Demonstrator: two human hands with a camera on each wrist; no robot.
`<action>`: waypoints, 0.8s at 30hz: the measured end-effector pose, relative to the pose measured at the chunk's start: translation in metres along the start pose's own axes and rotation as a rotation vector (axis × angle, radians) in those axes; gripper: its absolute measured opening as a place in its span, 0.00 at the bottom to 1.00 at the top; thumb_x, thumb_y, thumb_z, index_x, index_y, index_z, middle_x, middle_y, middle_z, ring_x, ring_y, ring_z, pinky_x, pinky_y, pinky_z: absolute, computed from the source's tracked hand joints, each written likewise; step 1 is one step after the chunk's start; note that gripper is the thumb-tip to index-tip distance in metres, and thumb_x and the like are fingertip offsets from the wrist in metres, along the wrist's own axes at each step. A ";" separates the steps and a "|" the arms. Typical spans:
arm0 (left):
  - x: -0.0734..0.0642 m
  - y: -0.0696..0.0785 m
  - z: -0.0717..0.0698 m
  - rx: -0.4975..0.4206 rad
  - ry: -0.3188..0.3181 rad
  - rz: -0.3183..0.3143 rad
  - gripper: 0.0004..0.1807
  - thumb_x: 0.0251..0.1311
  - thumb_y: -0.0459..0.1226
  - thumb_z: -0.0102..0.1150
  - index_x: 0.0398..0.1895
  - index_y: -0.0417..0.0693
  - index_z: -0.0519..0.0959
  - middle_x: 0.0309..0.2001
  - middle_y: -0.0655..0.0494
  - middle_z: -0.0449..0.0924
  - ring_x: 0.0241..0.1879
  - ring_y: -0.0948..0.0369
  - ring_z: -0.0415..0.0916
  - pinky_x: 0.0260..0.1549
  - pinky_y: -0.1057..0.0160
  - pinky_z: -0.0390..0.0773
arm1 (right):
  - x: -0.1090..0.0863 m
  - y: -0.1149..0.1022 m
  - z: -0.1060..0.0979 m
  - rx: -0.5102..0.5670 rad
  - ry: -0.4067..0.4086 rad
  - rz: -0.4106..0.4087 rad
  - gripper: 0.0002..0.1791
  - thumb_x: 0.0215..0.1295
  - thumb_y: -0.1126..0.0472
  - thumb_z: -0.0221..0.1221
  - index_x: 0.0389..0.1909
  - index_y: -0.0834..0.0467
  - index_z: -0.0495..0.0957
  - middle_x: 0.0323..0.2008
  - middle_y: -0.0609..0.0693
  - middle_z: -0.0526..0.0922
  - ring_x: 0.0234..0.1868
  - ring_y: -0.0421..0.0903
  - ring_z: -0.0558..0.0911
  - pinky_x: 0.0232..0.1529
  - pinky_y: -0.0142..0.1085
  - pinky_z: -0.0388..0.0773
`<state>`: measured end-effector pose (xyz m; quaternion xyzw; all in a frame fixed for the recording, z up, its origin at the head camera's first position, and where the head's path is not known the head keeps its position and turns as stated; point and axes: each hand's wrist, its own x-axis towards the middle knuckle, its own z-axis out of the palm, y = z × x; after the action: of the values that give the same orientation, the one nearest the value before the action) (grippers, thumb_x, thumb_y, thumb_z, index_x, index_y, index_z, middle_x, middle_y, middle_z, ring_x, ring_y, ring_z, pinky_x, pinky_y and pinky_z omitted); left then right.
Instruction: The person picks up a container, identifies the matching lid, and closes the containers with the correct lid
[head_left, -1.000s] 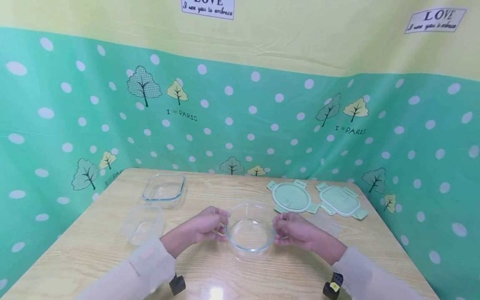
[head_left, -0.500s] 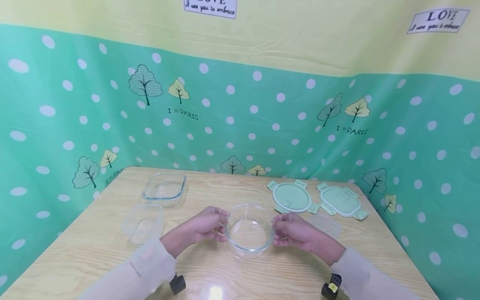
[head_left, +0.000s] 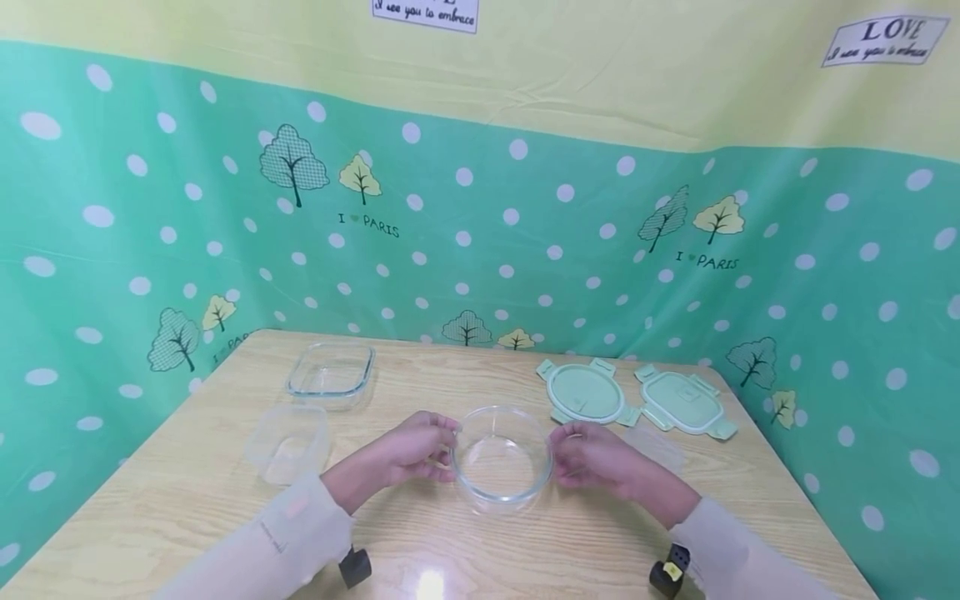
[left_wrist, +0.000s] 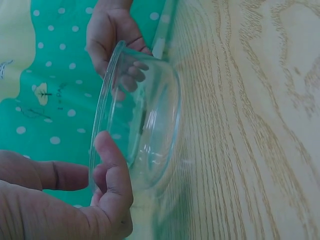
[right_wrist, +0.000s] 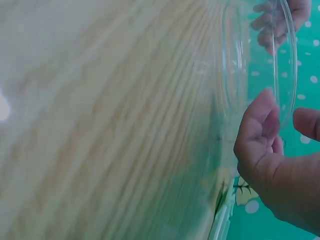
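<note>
A round clear glass bowl [head_left: 504,500] stands upright at the middle of the wooden table, between both hands. My left hand [head_left: 418,447] grips its left side, thumb at the rim and fingers curled against the outer wall; the left wrist view shows this bowl [left_wrist: 150,150] from the side. On the opposite side, my right hand [head_left: 592,460] holds the bowl with curled fingers at the wall. In the right wrist view, the right thumb [right_wrist: 307,122] is right by the rim. Nothing lies inside the bowl.
A rectangular glass container [head_left: 330,390] is at the back left, with a frosted clear container [head_left: 288,450] before it. At the back right lie a round green lid [head_left: 585,393] and a rectangular green lid [head_left: 684,402]; a translucent lid [head_left: 656,448] is partly behind my right hand.
The right hand has shifted very slightly right against the bowl's edge. The left hand and bowl stay almost still; the head view has tilted a little.
</note>
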<state>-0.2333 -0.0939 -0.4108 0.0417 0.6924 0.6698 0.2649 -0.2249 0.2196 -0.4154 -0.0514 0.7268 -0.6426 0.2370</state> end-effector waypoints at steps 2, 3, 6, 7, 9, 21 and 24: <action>0.000 0.001 0.000 0.000 -0.007 0.004 0.24 0.68 0.27 0.48 0.66 0.26 0.63 0.42 0.46 0.68 0.34 0.58 0.70 0.37 0.59 0.87 | 0.001 0.000 -0.004 -0.012 0.014 -0.007 0.18 0.72 0.64 0.57 0.57 0.69 0.66 0.37 0.54 0.76 0.37 0.47 0.80 0.41 0.39 0.84; -0.001 0.001 -0.001 -0.001 -0.010 0.006 0.24 0.68 0.27 0.48 0.66 0.26 0.63 0.42 0.46 0.68 0.34 0.58 0.70 0.37 0.59 0.87 | 0.001 0.000 -0.007 -0.015 0.022 -0.008 0.18 0.73 0.64 0.56 0.57 0.69 0.66 0.37 0.54 0.77 0.37 0.48 0.80 0.40 0.39 0.84; -0.001 0.001 -0.001 -0.002 -0.012 0.006 0.24 0.68 0.27 0.48 0.66 0.26 0.63 0.42 0.46 0.68 0.34 0.58 0.70 0.38 0.59 0.87 | 0.002 -0.002 -0.015 -0.008 0.038 -0.007 0.20 0.74 0.64 0.55 0.60 0.71 0.65 0.39 0.56 0.78 0.39 0.49 0.80 0.41 0.38 0.85; -0.001 0.001 -0.001 -0.002 -0.012 0.006 0.24 0.68 0.27 0.48 0.66 0.26 0.63 0.42 0.47 0.68 0.34 0.58 0.70 0.38 0.59 0.87 | 0.003 -0.002 -0.018 -0.007 0.044 -0.008 0.22 0.74 0.64 0.55 0.61 0.72 0.65 0.40 0.57 0.78 0.40 0.49 0.80 0.42 0.39 0.85; -0.001 0.001 -0.001 -0.003 -0.013 0.005 0.25 0.68 0.28 0.48 0.66 0.26 0.63 0.42 0.47 0.68 0.34 0.58 0.70 0.38 0.59 0.87 | 0.004 -0.002 -0.024 -0.003 0.057 -0.007 0.24 0.74 0.65 0.55 0.63 0.73 0.63 0.41 0.58 0.79 0.41 0.49 0.81 0.44 0.39 0.85; 0.000 -0.002 -0.001 -0.014 0.000 0.001 0.24 0.68 0.28 0.49 0.66 0.27 0.64 0.42 0.45 0.68 0.36 0.57 0.71 0.37 0.58 0.87 | 0.000 -0.009 -0.069 0.048 0.218 0.027 0.30 0.80 0.59 0.50 0.72 0.74 0.56 0.60 0.70 0.72 0.50 0.52 0.82 0.52 0.41 0.84; 0.000 -0.002 -0.002 -0.016 -0.007 0.002 0.24 0.69 0.28 0.49 0.66 0.27 0.63 0.42 0.46 0.68 0.36 0.57 0.71 0.38 0.58 0.87 | 0.000 -0.010 -0.086 0.050 0.253 0.022 0.32 0.80 0.59 0.49 0.74 0.75 0.54 0.61 0.71 0.70 0.49 0.51 0.83 0.52 0.39 0.85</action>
<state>-0.2333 -0.0959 -0.4124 0.0423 0.6860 0.6756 0.2669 -0.2620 0.2961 -0.4005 0.0440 0.7351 -0.6593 0.1517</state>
